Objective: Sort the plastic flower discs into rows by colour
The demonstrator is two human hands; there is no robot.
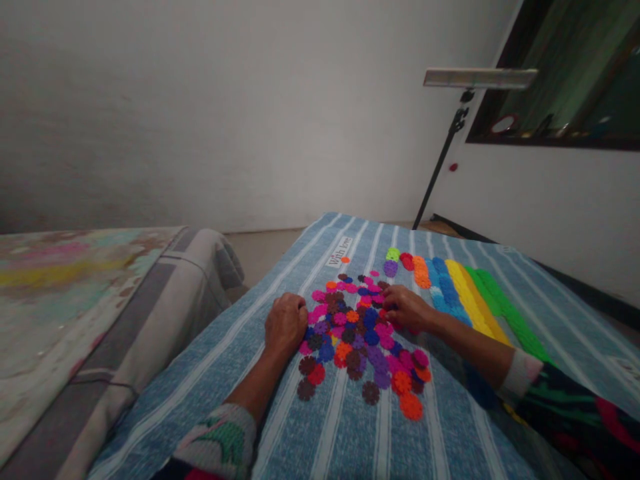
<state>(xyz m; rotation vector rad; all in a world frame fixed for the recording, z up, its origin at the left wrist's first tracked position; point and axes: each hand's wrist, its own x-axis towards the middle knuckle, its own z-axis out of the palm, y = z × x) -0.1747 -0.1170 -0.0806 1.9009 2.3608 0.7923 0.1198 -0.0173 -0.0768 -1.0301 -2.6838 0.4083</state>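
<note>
A loose pile of notched plastic discs (353, 317) in pink, purple, blue, brown, red and orange lies on the striped blue cloth. Against the pile's left edge rests my left hand (286, 325), its fingers curled under; whatever they hold, if anything, is hidden. My right hand (409, 308) reaches in from the right, fingertips bent together among the discs at the pile's right side. A red disc shows close to those fingertips, but I cannot tell whether it is gripped. Right of the pile, overlapping discs lie in rows by colour: orange (421, 272), blue (447, 287), yellow (473, 300) and green (510, 313).
Short groups of lime and purple discs (391, 262) and red discs (407, 261) lie at the far side. One orange disc (345, 260) sits by the printed "With love" label. A paint-stained, cloth-covered surface (100, 293) stands left. A lamp stand (440, 160) rises behind.
</note>
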